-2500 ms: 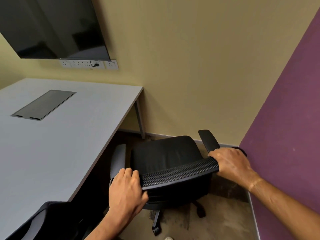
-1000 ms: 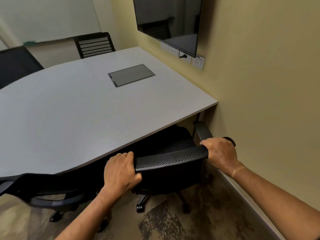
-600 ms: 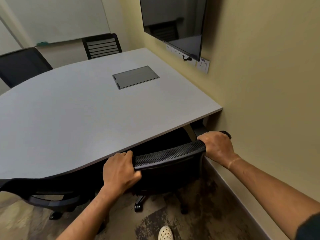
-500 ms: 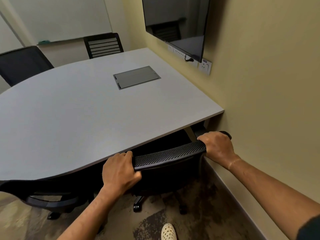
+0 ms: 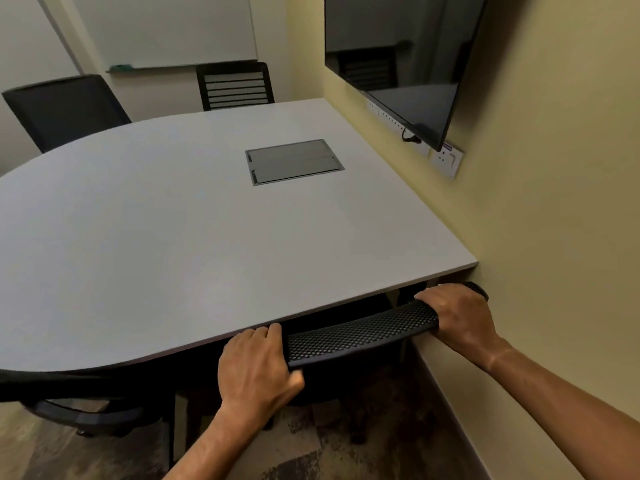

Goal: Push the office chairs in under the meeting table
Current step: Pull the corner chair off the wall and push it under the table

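Chair (image 5: 360,332) sitting mostly under table (image 5: 207,237), backrest top nearing edge; left hand (image 5: 258,368) and right hand (image 5: 457,315) both gripping backrest ends; pushing evenly, squarely, slowing so knuckles avoid table edge and wall (image 5: 554,237)

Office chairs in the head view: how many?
4: one gripped at its backrest by both hands, one at lower left, two across the table. Others may be hidden.

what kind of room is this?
Most likely a small office meeting room: a large grey table with a flush cable hatch, black office chairs around it, a wall-mounted screen and a whiteboard on the far wall.
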### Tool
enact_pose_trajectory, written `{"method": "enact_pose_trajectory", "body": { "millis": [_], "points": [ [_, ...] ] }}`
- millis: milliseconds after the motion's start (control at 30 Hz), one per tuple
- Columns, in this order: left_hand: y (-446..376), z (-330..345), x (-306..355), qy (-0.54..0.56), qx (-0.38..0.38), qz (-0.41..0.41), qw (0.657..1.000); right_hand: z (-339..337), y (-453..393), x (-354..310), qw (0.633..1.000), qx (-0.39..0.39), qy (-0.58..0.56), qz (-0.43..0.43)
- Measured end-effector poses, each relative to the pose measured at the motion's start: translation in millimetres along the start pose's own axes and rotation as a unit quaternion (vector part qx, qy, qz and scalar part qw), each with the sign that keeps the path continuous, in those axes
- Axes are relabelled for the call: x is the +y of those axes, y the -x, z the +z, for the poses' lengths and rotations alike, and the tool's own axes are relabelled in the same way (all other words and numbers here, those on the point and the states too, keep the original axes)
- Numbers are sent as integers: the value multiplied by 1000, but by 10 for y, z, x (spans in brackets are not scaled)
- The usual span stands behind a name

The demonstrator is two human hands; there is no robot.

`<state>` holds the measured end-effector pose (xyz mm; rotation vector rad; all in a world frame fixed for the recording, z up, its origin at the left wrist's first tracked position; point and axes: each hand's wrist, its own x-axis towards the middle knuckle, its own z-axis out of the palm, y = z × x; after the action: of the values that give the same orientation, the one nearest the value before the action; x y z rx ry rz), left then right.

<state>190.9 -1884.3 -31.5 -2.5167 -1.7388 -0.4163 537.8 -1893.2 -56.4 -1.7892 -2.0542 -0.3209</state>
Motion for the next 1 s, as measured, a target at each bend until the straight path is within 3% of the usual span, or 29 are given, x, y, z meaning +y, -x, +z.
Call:
{"method": "enact_pose_trajectory", "body": {
  "millis": [767,1000],
  "points": [
    [-498,137,147,-51,-12,-61,997,242,-525,379,998,24,-19,-61],
    [-483,136,191,-69,-37,-87,993,158,-529,367,998,-34,-17,-52]
  ]
}}
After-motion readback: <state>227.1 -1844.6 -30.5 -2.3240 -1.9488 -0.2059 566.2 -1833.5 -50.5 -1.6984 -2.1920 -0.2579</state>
